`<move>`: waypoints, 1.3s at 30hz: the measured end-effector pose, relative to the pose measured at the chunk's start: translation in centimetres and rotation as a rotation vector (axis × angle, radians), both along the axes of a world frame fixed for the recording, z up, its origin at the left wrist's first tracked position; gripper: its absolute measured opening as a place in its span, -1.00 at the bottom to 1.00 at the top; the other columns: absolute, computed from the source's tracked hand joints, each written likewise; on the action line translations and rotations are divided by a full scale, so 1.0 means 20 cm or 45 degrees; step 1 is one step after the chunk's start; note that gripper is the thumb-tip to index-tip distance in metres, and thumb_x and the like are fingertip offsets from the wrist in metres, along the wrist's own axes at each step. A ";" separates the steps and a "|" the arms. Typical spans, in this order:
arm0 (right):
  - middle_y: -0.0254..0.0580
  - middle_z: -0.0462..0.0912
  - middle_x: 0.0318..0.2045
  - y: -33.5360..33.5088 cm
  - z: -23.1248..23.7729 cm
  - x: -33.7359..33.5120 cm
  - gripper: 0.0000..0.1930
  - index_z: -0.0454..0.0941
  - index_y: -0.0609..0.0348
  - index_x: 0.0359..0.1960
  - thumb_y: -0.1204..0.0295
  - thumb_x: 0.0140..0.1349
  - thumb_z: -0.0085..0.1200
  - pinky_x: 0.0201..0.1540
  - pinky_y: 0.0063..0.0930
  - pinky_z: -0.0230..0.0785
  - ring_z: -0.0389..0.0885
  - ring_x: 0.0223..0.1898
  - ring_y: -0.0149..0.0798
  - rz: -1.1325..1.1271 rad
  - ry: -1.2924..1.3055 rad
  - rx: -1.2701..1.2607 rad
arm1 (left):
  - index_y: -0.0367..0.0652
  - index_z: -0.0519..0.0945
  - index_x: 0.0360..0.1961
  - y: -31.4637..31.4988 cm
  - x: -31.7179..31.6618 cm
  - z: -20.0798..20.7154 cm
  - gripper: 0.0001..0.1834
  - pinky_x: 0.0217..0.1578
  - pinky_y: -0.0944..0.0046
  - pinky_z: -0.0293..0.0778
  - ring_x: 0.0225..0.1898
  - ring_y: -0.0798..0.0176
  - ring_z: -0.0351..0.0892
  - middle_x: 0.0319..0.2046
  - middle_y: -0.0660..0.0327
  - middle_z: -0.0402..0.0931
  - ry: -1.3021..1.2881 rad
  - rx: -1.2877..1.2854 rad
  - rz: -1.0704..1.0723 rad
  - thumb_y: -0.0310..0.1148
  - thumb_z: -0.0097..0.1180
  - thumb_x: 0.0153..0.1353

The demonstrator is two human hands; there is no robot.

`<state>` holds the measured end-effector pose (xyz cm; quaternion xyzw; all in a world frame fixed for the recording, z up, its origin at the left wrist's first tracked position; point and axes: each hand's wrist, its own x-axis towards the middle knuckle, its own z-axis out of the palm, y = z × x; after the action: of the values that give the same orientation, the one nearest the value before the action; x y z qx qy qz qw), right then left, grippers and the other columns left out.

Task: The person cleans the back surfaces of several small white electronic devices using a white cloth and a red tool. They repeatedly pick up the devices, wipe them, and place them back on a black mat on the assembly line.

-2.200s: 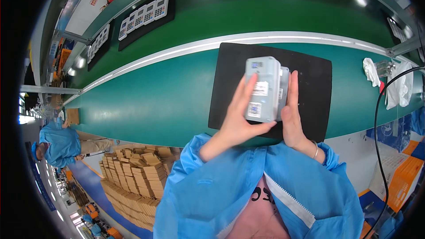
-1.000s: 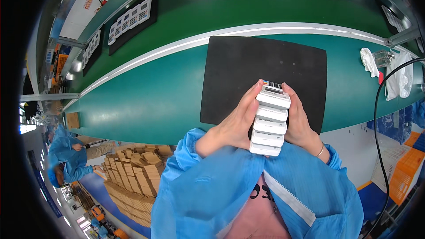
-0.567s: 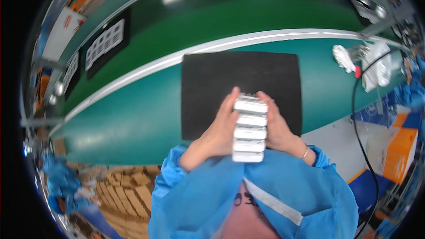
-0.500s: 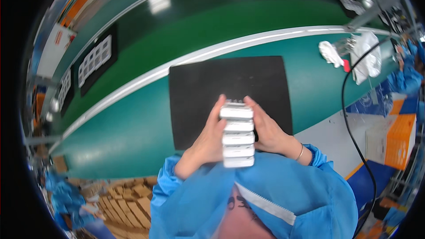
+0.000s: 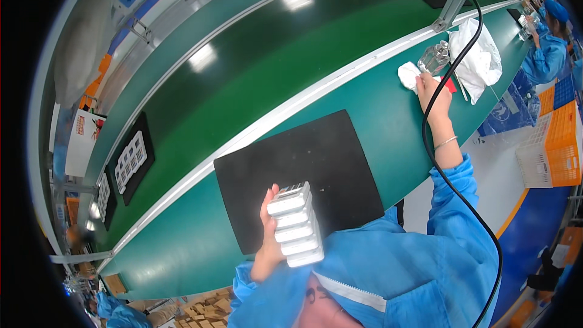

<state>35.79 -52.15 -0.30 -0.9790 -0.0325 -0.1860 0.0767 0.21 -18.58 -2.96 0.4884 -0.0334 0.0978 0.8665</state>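
A stack of white plastic cases (image 5: 297,226) with rounded edges stands out in front of my chest, over the near part of a black mat (image 5: 291,152). My left hand (image 5: 267,240) is closed around its left side. Far to the right, my right hand (image 5: 435,100) is stretched out, its fingers closed at the edge of a crumpled white cloth (image 5: 409,76). Just beyond those fingers stands a clear bottle (image 5: 434,58). A red piece (image 5: 449,84) lies beside the hand, next to a white plastic bag (image 5: 478,61).
A black cable (image 5: 426,133) hangs across the right side, in front of my right forearm. Beyond the white rail (image 5: 273,112) runs a green belt (image 5: 243,79) carrying white trays (image 5: 130,161) on black mats. An orange crate (image 5: 565,146) and a co-worker (image 5: 546,42) are at the right.
My right hand has let go of the stack and moved far right to the cloth. The left hand still holds the stack, now tilted. The whole view has turned.
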 end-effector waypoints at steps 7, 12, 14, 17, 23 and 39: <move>-0.09 0.64 0.08 -0.07 0.11 -0.05 -0.62 0.62 0.32 0.06 0.24 0.57 -0.11 0.14 -0.43 0.42 0.63 0.02 -0.25 0.397 -0.188 1.962 | 0.14 0.02 0.60 -0.02 0.01 0.06 -0.15 0.43 -0.11 0.30 0.49 0.05 0.20 0.54 0.17 0.08 0.219 -0.122 0.102 0.09 0.07 0.42; -0.08 0.73 -0.15 -0.24 0.21 0.06 -0.64 0.61 0.34 -0.02 0.22 0.55 0.00 -0.09 -0.31 0.54 0.72 -0.14 -0.22 0.346 -0.110 1.911 | 0.13 0.06 0.59 -0.04 0.02 0.08 -0.14 0.35 -0.14 0.42 0.40 -0.01 0.35 0.49 0.13 0.20 0.269 -0.092 0.179 0.11 0.10 0.39; -0.08 0.73 -0.19 -0.32 0.24 0.14 -0.75 0.61 0.29 -0.05 0.32 0.48 0.11 -0.11 -0.28 0.53 0.73 -0.18 -0.15 0.122 -0.240 1.230 | 0.04 0.13 0.57 -0.05 0.03 0.09 -0.12 0.34 -0.24 0.42 0.39 -0.12 0.38 0.48 0.05 0.24 0.308 -0.072 0.220 0.10 0.12 0.33; -0.01 0.72 -0.15 -0.33 0.25 0.24 -0.80 0.61 0.23 -0.02 0.46 0.37 0.20 -0.09 -0.23 0.51 0.71 -0.18 0.02 0.207 -0.615 0.479 | -0.01 0.17 0.56 -0.01 0.04 0.04 -0.10 0.34 -0.31 0.42 0.38 -0.18 0.39 0.47 0.01 0.26 0.267 -0.149 0.126 0.11 0.14 0.29; -0.02 0.70 -0.11 -0.29 0.34 0.26 -0.78 0.65 0.20 -0.01 0.55 0.33 0.13 0.02 -0.13 0.48 0.64 -0.05 0.09 0.235 -0.492 0.295 | -0.02 0.17 0.56 -0.05 0.03 0.12 -0.09 0.32 -0.32 0.44 0.38 -0.17 0.39 0.47 0.02 0.27 0.347 -0.053 0.240 0.12 0.16 0.29; -0.18 0.69 -0.14 -0.33 0.38 0.31 -0.78 0.70 0.14 -0.12 0.58 0.22 0.13 0.02 -0.16 0.44 0.61 -0.08 -0.04 0.433 -0.546 -0.062 | 0.07 0.21 0.54 0.00 0.09 -0.08 -0.19 0.32 -0.19 0.45 0.34 -0.03 0.45 0.41 0.15 0.37 0.070 -0.794 -0.040 0.33 -0.16 0.46</move>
<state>41.92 -58.71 7.25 -0.8993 -0.2162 -0.3727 0.0747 1.96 -18.54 -4.55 0.2009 0.0142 0.0768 0.9765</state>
